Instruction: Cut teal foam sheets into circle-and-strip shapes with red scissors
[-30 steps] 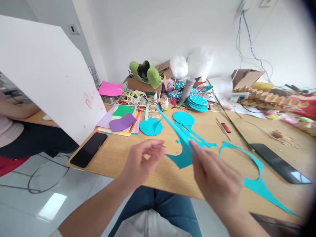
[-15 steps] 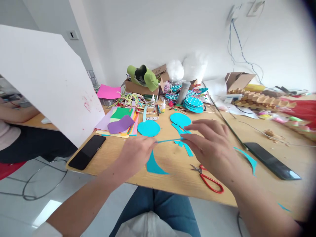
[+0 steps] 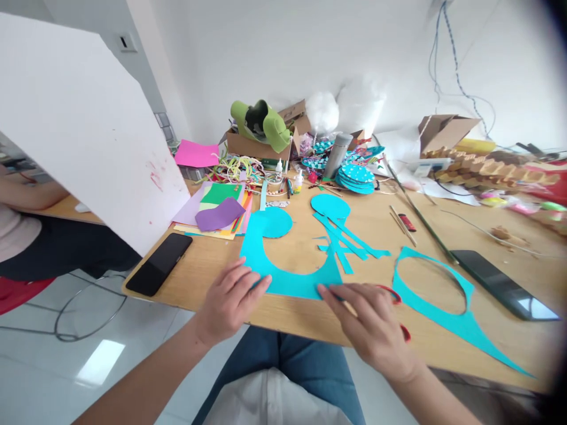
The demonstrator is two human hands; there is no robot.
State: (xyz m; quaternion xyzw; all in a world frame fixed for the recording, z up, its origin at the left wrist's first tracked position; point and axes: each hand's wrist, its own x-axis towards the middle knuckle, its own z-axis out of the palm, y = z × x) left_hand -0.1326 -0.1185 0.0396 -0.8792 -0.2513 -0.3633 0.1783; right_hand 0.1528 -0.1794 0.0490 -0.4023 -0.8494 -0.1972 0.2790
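Observation:
A turquoise paper sheet with a large rounded cut-out lies near the table's front edge. My left hand rests over its lower left part, fingers apart and stretched out. At its lower right corner my right hand touches the sheet with thumb and fingertips extended. Red-handled scissors lie partly hidden behind my right hand. Beyond the sheet are a turquoise paper disc, partly overlapped by it, and a second turquoise disc. Turquoise paper strips lie crossed below the second disc.
A ring-shaped turquoise offcut and a dark phone lie right; a black phone and coloured paper lie left. A white board stands left, a person's arm behind it. A grey flask stands at the back.
The turquoise sheet, held between both hands and seen nearly edge-on before, now lies spread on the table. My right hand has lowered toward me, and the ring-shaped offcut shows more fully.

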